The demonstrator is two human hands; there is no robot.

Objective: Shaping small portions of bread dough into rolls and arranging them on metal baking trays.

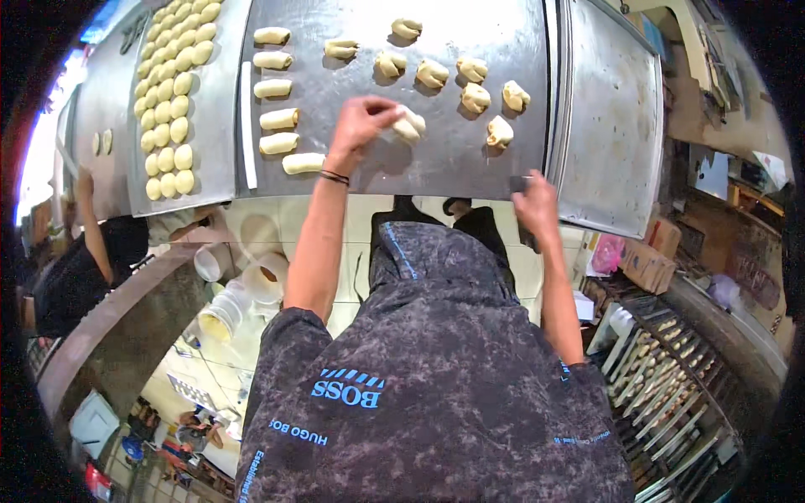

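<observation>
Head view: left hand [362, 117] pinches a rolled dough piece [409, 126] mid metal tray [470, 168]. Right hand [537, 205] is closed on the tray's near edge. Judgement: set it level with the neighbouring dough pieces [475, 98], spaced apart, without squashing.

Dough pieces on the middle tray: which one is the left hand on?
The dough piece under the left hand, between the column of logs and the scattered folded pieces; every other piece lies untouched.

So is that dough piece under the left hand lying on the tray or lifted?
Lying on the tray; the left hand presses the dough piece against the metal.
</observation>
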